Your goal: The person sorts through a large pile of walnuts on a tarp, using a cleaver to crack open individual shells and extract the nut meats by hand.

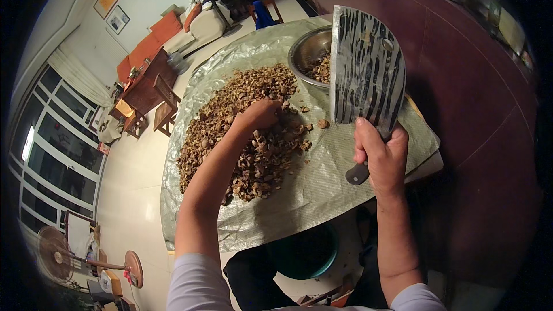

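My right hand (382, 151) grips the dark handle of a broad cleaver (367, 65), its streaked metal blade raised upright over the right part of the table. At the heap of cracked walnut shells and pieces (263, 155), my left hand (261, 114) rests with its fingertips turned down and hidden, so whether it holds a piece does not show. A single walnut (323, 124) lies between the heap and the cleaver. Behind the blade, partly covered by it, stands a metal bowl (298, 58) with brown pieces in it.
A crinkled green woven plastic sheet (328, 181) covers the table. Below the near edge, by my legs, is a green basin (322, 263). A dark red panelled surface (466, 73) stands to the right. Wooden chairs (166, 110) and a pedestal fan (58, 257) are at the left.
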Tool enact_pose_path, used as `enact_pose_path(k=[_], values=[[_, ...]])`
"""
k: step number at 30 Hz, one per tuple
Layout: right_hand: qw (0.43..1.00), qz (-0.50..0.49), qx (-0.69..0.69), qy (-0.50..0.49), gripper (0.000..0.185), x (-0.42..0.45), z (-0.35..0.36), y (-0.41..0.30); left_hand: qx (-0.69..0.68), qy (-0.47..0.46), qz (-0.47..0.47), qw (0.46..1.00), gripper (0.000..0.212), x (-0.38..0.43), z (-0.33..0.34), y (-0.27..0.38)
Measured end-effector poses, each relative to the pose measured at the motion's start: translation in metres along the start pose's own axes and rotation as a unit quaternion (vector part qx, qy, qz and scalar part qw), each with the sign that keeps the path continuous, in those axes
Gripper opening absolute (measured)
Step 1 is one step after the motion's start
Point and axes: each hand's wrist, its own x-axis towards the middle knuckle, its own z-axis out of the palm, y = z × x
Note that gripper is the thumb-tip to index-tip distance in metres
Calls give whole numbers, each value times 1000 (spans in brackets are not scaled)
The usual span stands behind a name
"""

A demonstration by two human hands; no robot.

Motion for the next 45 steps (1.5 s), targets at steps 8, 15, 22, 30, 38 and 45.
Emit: enact_pose_path(k=[8, 15, 22, 30, 38, 45], values=[[1000, -13, 10, 0, 14, -1, -3, -3, -95, 145, -24, 985, 27, 36, -18, 9], [1000, -10, 1, 1, 15, 1, -8, -6, -206, 104, 86, 969, 27, 41, 12, 12], [1000, -24, 15, 0, 9, 4, -16, -5, -178, 120, 90, 973, 25, -3, -22, 68], [1000, -12, -2, 7, 19, -3, -5, 0, -155, 126, 217, 955, 34, -12, 29, 109], [1000, -12, -11, -8, 18, -8, 13, 4, -330, 364, -11, 871, 24, -140, 8, 80], [995, 53, -58, -68, 17, -28, 49, 26, -948, 217, 16, 231, 41, -193, 32, 99]])
